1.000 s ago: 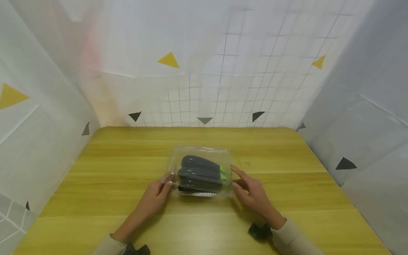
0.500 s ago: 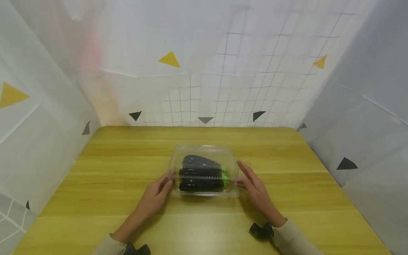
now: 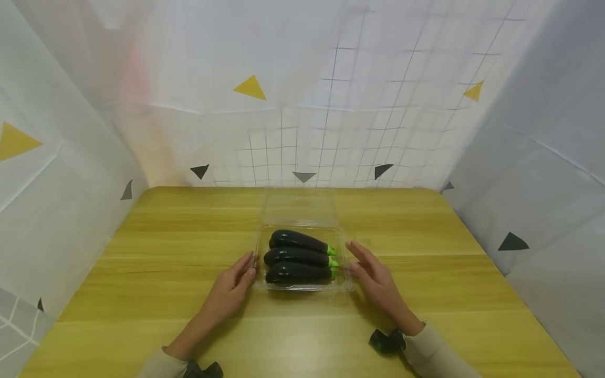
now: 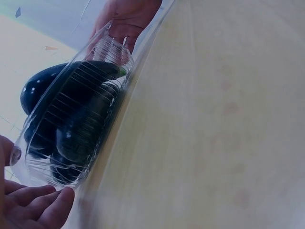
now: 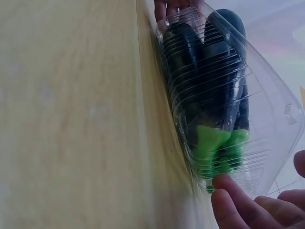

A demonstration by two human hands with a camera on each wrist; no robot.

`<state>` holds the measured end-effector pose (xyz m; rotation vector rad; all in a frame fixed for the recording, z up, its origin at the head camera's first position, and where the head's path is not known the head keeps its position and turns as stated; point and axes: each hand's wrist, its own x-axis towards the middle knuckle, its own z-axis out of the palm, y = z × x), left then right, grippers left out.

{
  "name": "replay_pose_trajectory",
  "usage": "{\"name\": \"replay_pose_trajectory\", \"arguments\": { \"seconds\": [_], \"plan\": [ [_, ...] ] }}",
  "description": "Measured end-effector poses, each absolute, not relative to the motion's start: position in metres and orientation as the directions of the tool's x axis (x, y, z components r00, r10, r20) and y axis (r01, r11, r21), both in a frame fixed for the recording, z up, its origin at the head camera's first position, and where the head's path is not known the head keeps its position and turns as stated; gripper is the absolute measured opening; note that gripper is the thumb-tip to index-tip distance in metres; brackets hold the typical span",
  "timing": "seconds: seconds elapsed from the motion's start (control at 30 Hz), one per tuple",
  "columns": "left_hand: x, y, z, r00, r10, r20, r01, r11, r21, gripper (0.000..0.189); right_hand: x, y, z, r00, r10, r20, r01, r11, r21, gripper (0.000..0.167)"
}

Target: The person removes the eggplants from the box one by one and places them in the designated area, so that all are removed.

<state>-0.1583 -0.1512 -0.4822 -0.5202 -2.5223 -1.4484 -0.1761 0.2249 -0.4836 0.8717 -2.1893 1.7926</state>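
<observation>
A clear plastic clamshell container [image 3: 302, 287] lies on the wooden table, its lid [image 3: 300, 205] folded back on the far side. Three dark eggplants [image 3: 299, 256] lie side by side in the tray, green stem ends toward the right. My left hand [image 3: 231, 286] holds the tray's left edge; in the left wrist view its thumb [image 4: 15, 155] lies at the rim and the fingers [image 4: 57, 207] lie along the side wall. At the right side, my right hand [image 3: 378, 281] has its fingers loosely extended, fingertips [image 5: 224, 183] against the ribbed wall and thumb apart from it.
The wooden table [image 3: 189, 226] extends around the container on all sides. White sheets with grid lines and triangles [image 3: 250, 87] enclose it at the back and both sides. A dark device [image 3: 387, 342] sits at the right wrist.
The lid has swung up and back, away from me, uncovering the eggplants. My right hand has shifted slightly at the container's right side; the left hand has stayed at the left edge.
</observation>
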Motion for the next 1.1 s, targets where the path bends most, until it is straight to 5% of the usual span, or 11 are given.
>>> {"name": "replay_pose_trajectory", "arguments": {
  "seconds": [0.67, 0.87, 1.1],
  "plan": [
    [-0.160, -0.156, -0.477, -0.926, 0.173, 0.337, 0.378, 0.433, 0.818, 0.064, -0.180, 0.224, -0.481, -0.846, -0.267, 0.461, -0.527, 0.288, -0.800, 0.046],
    [-0.172, -0.161, -0.474, -0.841, 0.233, 0.488, 0.539, 0.442, 0.717, 0.058, -0.191, 0.221, -0.463, -0.772, -0.213, 0.598, -0.625, 0.427, -0.654, 0.043],
    [-0.181, -0.161, -0.477, -0.805, 0.299, 0.512, 0.593, 0.429, 0.682, 0.055, -0.196, 0.205, -0.442, -0.721, -0.298, 0.625, -0.682, 0.465, -0.565, 0.044]
  ]
}}
